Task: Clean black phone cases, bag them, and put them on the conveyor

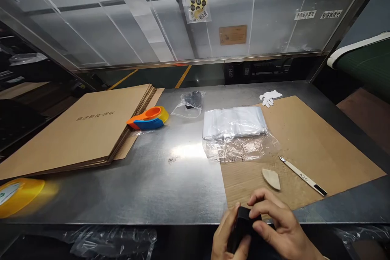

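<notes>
A small black object (244,216) is held upright at the table's front edge, near the bottom of the view. My left hand (227,235) wraps round its left side, fingers behind and thumb in front. My right hand (278,225) has its fingertips and thumb closed on the object's right side and upper edge. The lower part of the object is dark and hard to make out. Just beyond my hands, a wedge-shaped tan piece (271,179) and a white craft knife (302,175) marked A26 lie on a flat cardboard sheet (323,142).
Clear plastic bags (234,124) lie behind the wedge, with a white glove (269,98) beyond. A bagged black item (192,100) is at the back. Left are stacked cardboard (91,126), an orange-blue tape dispenser (148,118) and a yellow tape roll (27,195). A transparent panel (115,28) rises behind.
</notes>
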A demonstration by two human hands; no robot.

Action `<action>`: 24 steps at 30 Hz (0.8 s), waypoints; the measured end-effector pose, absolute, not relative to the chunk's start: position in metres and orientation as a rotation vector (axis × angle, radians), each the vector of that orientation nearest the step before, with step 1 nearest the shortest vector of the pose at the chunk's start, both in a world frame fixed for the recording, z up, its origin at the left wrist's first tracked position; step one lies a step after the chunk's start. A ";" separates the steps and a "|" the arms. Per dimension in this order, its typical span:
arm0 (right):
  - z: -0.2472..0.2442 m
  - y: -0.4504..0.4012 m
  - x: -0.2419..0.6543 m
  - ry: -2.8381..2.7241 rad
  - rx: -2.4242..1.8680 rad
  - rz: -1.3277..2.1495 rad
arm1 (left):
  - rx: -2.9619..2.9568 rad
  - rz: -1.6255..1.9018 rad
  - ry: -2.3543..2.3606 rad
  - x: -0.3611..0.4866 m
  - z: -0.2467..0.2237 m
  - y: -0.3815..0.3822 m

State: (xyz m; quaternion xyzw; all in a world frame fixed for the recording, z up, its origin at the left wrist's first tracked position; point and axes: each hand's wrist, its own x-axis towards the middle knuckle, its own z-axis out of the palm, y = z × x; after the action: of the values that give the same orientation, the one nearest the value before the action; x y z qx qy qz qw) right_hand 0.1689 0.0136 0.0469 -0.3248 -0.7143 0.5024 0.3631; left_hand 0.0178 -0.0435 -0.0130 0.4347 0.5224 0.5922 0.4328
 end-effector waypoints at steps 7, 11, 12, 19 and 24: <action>0.045 0.019 0.169 -1.868 -0.803 1.295 | 1.028 1.429 1.310 0.015 -0.002 -0.043; 0.047 0.020 0.170 -1.901 -0.783 1.307 | 1.020 1.405 1.320 0.013 -0.004 -0.043; 0.047 0.021 0.170 -1.904 -0.779 1.308 | 1.031 1.400 1.321 0.012 -0.005 -0.043; 0.047 0.024 0.169 -1.925 -0.796 1.307 | 1.140 1.355 1.266 0.006 -0.010 -0.044; 0.041 0.027 0.169 -1.892 -0.807 1.326 | 1.107 1.358 1.207 0.007 -0.017 -0.046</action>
State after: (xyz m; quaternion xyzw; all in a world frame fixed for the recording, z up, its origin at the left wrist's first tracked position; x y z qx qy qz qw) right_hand 0.1694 0.0266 0.0410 -0.3100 -0.7271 0.5094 0.3403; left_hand 0.0072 -0.0463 -0.0167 0.4550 0.4961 0.5580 0.4854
